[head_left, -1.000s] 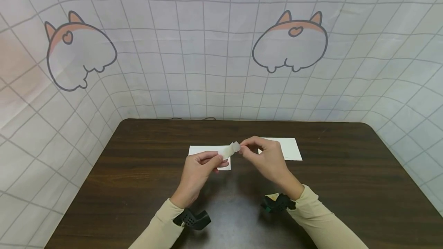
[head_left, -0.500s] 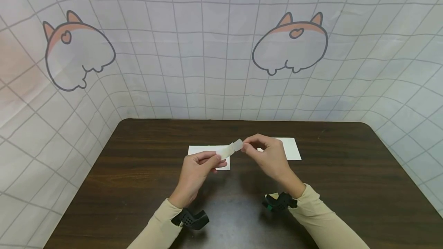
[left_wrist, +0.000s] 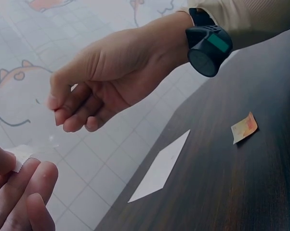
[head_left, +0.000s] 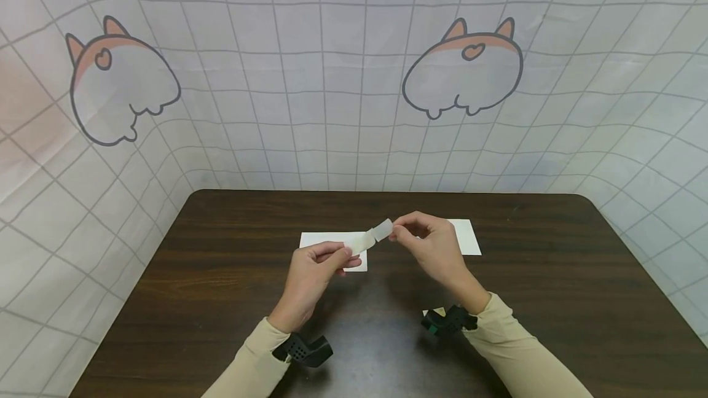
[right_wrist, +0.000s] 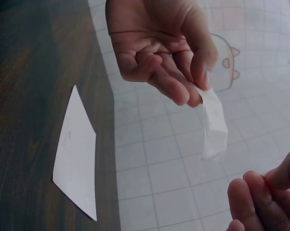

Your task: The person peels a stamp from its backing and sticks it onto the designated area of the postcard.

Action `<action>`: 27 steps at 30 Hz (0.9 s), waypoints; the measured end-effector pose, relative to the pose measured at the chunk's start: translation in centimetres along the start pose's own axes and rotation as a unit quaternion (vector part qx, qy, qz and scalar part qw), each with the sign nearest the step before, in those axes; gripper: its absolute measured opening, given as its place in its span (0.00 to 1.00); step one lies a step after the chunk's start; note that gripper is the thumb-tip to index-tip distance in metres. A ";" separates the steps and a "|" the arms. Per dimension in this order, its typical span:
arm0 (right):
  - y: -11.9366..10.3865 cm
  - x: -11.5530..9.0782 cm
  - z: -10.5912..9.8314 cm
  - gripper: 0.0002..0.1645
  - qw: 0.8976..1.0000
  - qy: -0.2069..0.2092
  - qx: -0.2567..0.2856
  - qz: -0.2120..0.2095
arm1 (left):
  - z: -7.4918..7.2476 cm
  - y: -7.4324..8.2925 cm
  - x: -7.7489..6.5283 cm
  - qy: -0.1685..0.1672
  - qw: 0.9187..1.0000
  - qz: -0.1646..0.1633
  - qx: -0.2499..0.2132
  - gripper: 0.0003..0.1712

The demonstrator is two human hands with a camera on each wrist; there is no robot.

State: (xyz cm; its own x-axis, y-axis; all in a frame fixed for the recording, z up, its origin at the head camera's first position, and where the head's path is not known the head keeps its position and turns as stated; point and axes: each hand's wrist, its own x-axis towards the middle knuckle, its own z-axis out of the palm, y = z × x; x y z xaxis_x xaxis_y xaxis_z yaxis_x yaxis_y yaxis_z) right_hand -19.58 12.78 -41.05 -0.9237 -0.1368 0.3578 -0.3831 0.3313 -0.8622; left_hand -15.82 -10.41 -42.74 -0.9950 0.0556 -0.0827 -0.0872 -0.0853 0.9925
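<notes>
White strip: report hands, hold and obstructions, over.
Left hand pinches white strip. Right hand near its far end, grip unclear. No obstruction visible between them.

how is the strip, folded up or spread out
Spread out, but bent: in the right wrist view, the strip runs lengthwise from the left hand, bending partway.

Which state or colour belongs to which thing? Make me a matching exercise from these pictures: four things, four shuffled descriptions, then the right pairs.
Things:
1. whitish strip
2. small paper scrap
3. wood-grain table
4. right wrist device

Descriptions:
A. dark brown
B. black with some green
C. pinched by the left hand
D. yellow and orange

Pairs: 1-C, 2-D, 3-A, 4-B
</notes>
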 end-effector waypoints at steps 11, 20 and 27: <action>0.0 -0.1 -0.3 0.04 1.000 -0.001 0.013 0.024 | -0.2 -0.2 0.0 0.001 1.000 0.004 0.000 0.13; 0.3 -0.3 -0.4 0.04 0.999 0.005 0.025 0.033 | -0.5 -0.5 0.0 -0.003 1.000 0.001 0.003 0.13; 0.4 -0.3 -0.5 0.03 0.999 0.004 0.023 0.037 | -0.7 -0.5 0.1 -0.005 1.000 0.002 0.007 0.13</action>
State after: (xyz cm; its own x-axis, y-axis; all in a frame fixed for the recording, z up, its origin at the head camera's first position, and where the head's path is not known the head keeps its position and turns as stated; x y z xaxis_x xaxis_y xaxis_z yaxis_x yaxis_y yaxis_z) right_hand -19.47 13.39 -41.33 -0.9497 -0.1057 0.2948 -0.3131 0.2967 -0.9022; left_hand -15.89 -11.03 -43.35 -0.9949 0.0646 -0.0772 -0.0818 -0.0714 0.9941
